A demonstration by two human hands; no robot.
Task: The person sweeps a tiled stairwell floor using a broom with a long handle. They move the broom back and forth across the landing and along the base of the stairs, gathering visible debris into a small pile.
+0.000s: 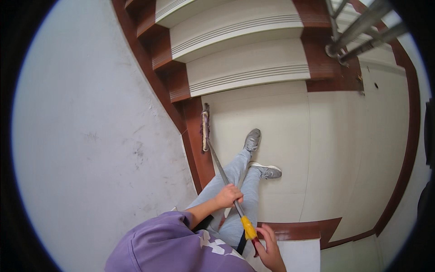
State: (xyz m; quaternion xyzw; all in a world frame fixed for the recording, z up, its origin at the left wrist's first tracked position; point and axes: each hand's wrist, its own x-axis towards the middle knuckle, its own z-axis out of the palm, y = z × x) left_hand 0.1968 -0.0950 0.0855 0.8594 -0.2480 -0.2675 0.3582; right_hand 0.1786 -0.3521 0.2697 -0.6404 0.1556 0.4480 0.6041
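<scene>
A flat dust mop with a dark, purplish fringe (208,124) and a pale frame (204,132) rests at the left edge of the landing. Its grey metal pole (219,163) slants back towards my body. My left hand (229,196) is wrapped around the pole partway along. Yellow wrapping (248,227) covers the pole near its upper end, above a dark red tip (255,245). Beside that tip is my right hand (270,250), fingers apart and thumb against the red part; how firmly it holds is unclear.
Pale stair treads (248,74) with brown ends rise ahead. A scuffed white wall (119,136) runs along the left. Metal railing posts (353,34) stand at the upper right. Small dark debris (376,85) lies on the floor near them. My grey shoes (253,139) stand on the landing (278,112).
</scene>
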